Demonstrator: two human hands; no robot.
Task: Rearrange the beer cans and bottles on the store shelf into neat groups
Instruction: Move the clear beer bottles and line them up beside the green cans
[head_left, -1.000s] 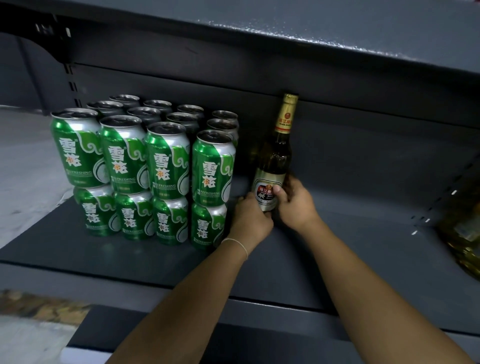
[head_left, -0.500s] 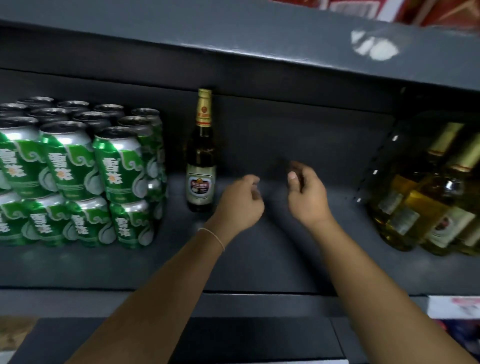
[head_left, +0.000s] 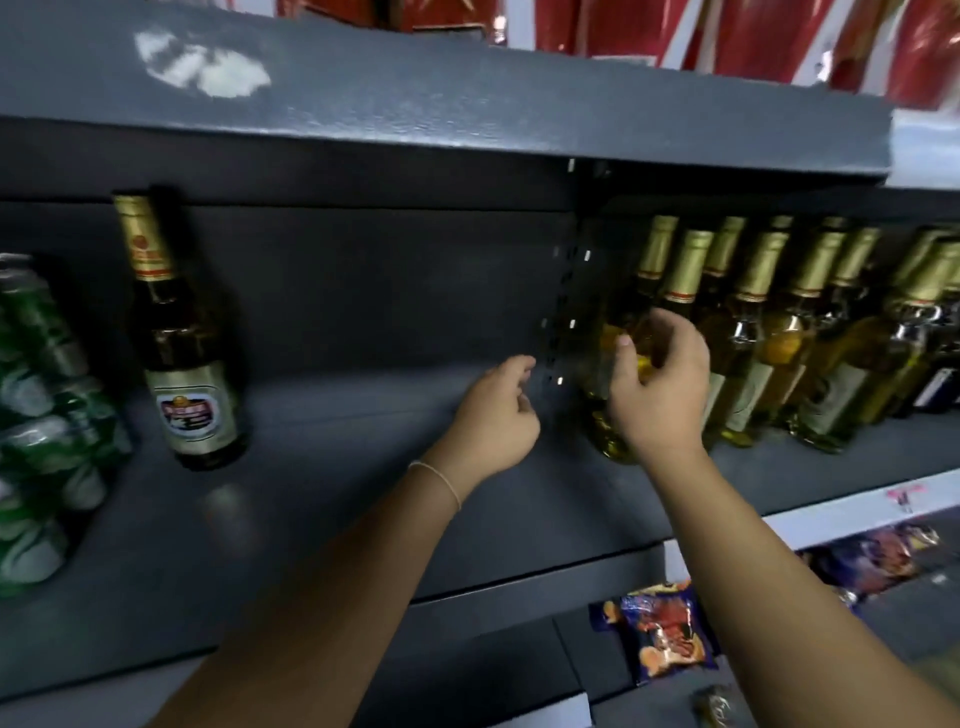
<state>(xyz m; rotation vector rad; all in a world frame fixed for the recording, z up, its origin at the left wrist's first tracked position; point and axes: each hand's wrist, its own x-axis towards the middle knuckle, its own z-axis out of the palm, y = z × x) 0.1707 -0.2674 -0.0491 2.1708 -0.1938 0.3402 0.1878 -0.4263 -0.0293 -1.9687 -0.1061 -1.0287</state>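
My right hand was up against the nearest pale bottle in the row of gold-capped bottles on the right part of the shelf. Fingers curved round the bottle's body, thumb on its left side; whether they had actually clamped it or were only touching, I could not tell, frame was blurred there. My left hand hovered just left of it, fingers loosely curled, gripping nothing, not touching the bottle. Thin band on that wrist.

One brown beer bottle with gold foil neck and pale label stood upright on the shelf well to the left, apart from both hands. Stacked green cans sat just beside it at the left edge, blurred, two layers as far as I could see.

Shelf was dark grey metal with a slotted upright on the back panel between the bare stretch and the bottle row. Upper shelf above carried red packaging. Below, snack bags lay on a lower shelf, and a white price strip ran along the shelf edge at right.
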